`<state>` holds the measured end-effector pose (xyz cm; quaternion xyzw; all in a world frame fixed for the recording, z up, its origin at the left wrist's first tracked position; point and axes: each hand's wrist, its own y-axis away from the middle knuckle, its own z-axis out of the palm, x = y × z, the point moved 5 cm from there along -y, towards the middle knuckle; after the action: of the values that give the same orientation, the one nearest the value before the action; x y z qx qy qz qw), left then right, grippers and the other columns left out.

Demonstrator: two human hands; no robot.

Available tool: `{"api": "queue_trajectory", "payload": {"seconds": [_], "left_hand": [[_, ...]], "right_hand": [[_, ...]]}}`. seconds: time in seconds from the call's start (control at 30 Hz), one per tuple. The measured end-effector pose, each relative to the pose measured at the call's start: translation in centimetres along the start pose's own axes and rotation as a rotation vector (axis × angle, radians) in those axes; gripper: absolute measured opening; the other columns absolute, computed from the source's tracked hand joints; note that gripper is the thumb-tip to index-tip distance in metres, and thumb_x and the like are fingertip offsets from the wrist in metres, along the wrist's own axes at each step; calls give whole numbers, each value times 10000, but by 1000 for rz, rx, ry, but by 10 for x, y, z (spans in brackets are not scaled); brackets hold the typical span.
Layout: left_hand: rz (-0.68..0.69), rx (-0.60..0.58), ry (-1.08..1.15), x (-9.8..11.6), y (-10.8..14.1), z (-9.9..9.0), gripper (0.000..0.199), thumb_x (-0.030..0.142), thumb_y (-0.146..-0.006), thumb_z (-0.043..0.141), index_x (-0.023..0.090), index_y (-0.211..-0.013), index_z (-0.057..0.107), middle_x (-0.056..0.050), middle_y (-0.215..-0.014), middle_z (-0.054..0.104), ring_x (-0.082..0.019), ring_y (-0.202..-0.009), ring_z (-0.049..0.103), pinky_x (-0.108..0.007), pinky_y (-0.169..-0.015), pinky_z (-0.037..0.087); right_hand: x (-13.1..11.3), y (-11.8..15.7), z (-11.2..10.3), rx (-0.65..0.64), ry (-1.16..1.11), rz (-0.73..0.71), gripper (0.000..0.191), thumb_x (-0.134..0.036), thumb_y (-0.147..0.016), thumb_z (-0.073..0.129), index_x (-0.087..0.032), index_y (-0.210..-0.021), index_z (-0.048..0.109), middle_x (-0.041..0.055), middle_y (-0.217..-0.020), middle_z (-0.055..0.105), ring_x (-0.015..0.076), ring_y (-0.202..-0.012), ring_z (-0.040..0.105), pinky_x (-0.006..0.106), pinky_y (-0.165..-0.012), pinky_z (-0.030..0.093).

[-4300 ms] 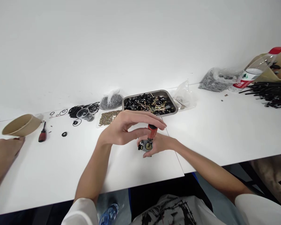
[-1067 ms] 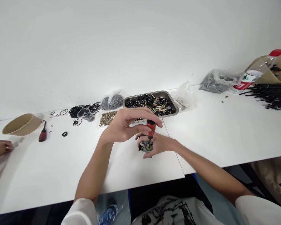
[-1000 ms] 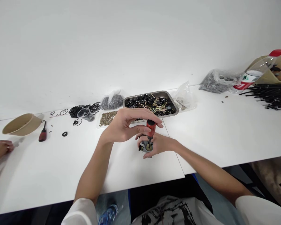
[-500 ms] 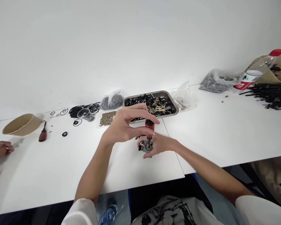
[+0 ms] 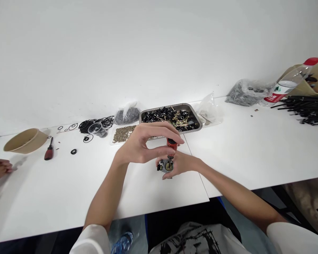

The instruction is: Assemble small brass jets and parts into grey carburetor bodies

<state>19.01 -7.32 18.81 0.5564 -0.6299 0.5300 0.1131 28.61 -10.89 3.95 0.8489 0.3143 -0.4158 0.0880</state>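
Observation:
My left hand [image 5: 145, 143] grips a short red and black screwdriver [image 5: 171, 145] by its handle, with the fingers over its top and the thumb on its side. The tool stands upright, its tip down in the round opening of a small metal carburetor [image 5: 164, 165]. Around that part is my right hand [image 5: 181, 164], holding it low over the white table, thumb on the near side and fingers on the far side. My fingers cover much of the metal part, and exactly what the tip touches is hidden.
Behind my hands stands a metal tray [image 5: 197, 123] of mixed fittings, beside a white tray of brass pieces [image 5: 120, 134]. Leftward lie a plastic cup [image 5: 98, 130], black rings, another screwdriver [image 5: 49, 150], a tan bowl [image 5: 25, 143] and another person's hand [image 5: 0, 169]. A bottle [image 5: 283, 90] and black tubes [image 5: 307, 109] are right.
My left hand has closed slightly over the screwdriver's top, and the handle has shifted a little right and down. My right hand and the carburetor have hardly moved.

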Motion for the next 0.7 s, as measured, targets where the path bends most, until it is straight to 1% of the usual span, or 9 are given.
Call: {"api": "queue_trajectory", "payload": {"seconds": [0.13,0.23,0.33,0.47,0.57,0.7], "left_hand": [[11,71,-39,-2,-3,0,271,194,-688,863,203,-947,785,-89,-866,646,-175,-797,638,-296,-644,586],[14,99,-36,-4,-1,-1,297,161,-671,869,220,-951,787,-70,-786,642,-167,-772,607,-290,-626,562],[9,79,-19,-6,3,-2,379,102,-717,824,234,-1068,765,-71,-812,673,-163,-779,600,-301,-657,574],[23,32,15,-3,5,-4,415,55,-795,733,212,-1179,724,-89,-874,679,-160,-808,624,-291,-668,595],[28,-6,45,-1,5,-5,415,38,-824,690,183,-1213,705,-117,-935,695,-185,-880,651,-305,-710,610],[13,-47,65,0,5,-3,400,11,-843,644,194,-1192,713,-139,-1036,701,-209,-938,667,-339,-749,616]], "right_hand": [[0,-1,0,-4,17,26,429,-410,-716,838,-209,-1066,691,82,-1118,571,248,-1054,546,398,-936,505],[1,-1,1,-17,10,41,435,-414,-721,836,-208,-1076,689,69,-1032,582,245,-1043,550,394,-940,501],[1,0,2,-6,5,40,441,-407,-723,835,-211,-1086,681,73,-1077,598,245,-1062,555,395,-961,493],[-1,1,1,13,-2,6,427,-394,-717,838,-216,-1070,674,82,-1257,578,265,-1176,524,414,-1032,457],[0,1,1,6,-17,-9,431,-389,-723,832,-218,-1084,672,80,-1335,535,257,-1191,517,397,-1019,469],[2,1,1,9,-5,-13,436,-403,-730,828,-223,-1094,671,78,-1314,538,251,-1170,524,383,-1006,475]]}}
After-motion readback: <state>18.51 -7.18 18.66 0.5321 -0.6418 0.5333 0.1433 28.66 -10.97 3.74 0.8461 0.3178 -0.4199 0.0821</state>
